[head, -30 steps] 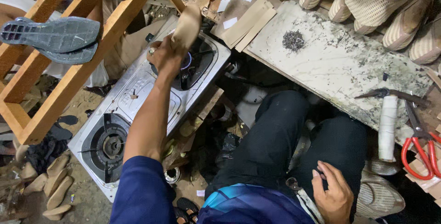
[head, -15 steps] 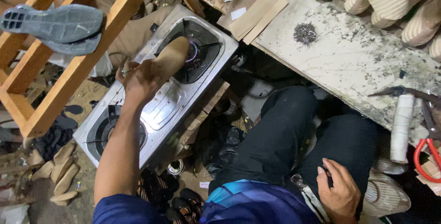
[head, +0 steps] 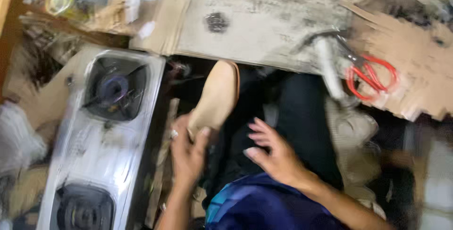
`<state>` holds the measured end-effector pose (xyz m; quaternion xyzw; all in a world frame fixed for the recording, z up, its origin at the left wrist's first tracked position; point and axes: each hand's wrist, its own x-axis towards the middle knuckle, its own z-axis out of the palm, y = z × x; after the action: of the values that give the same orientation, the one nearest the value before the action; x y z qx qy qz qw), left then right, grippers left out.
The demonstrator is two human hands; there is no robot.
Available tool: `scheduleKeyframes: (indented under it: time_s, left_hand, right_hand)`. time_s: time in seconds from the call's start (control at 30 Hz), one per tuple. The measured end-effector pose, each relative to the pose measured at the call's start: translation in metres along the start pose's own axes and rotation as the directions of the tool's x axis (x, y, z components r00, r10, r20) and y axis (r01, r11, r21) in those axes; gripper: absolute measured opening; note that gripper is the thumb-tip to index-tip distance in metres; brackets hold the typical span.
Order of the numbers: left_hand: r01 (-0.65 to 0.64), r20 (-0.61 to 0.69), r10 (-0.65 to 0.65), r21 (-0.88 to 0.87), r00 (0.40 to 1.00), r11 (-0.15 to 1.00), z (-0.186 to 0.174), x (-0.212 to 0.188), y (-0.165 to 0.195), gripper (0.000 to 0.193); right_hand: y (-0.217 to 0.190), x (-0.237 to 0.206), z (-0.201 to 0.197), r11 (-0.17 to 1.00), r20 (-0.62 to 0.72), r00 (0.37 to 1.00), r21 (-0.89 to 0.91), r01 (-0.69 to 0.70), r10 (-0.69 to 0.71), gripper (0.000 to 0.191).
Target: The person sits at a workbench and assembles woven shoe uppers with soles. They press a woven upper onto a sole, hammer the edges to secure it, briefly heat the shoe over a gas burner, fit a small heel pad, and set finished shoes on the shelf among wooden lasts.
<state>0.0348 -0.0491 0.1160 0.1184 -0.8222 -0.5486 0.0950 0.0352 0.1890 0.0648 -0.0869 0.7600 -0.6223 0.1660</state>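
Note:
My left hand (head: 188,152) grips the near end of a tan shoe sole (head: 216,97), which points away from me over my lap, just right of the two-burner gas stove (head: 101,140). Close beside it, my right hand (head: 274,153) is raised with fingers spread and holds nothing, a little to the right of the sole's near end. My dark trousers and blue shirt fill the space below. The picture is blurred by motion.
A grey stone slab (head: 264,27) with a small pile of dark tacks (head: 216,22) lies ahead. Red-handled scissors (head: 370,76) and a white-handled hammer (head: 328,67) rest at its right on cardboard (head: 415,65). Woven shoes line the far edge.
My left hand has brought the sole from over the stove burner to in front of my lap. My right hand has lifted off my thigh and come up next to it.

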Motion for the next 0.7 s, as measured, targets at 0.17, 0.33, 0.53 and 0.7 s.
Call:
scheduleKeyframes:
  time_s: [0.17,0.33,0.53,0.7]
  left_hand:
    - [0.036,0.337,0.129,-0.443,0.933,0.896,0.087,-0.084,0.022,0.069]
    - [-0.409,0.498,0.332,0.050,0.801,0.911,0.060,-0.085,-0.001,0.040]
    - [-0.721,0.601,0.456,0.319,0.656,0.615,0.082,-0.048,-0.013,0.078]
    - [-0.731,0.623,0.438,0.347,0.648,0.588,0.110,-0.043,-0.023,0.092]
  right_hand:
    - [-0.005,-0.032,-0.001,0.978,-0.237,0.953,-0.129,0.162,-0.189,0.135]
    - [0.000,-0.034,-0.066,0.951,-0.061,0.993,-0.298,0.080,-0.102,0.113]
    - [-0.002,-0.030,-0.067,0.739,0.128,0.971,-0.631,0.236,-0.201,0.083]
    - [0.013,-0.062,-0.073,0.819,-0.172,0.903,-0.513,0.259,-0.394,0.055]
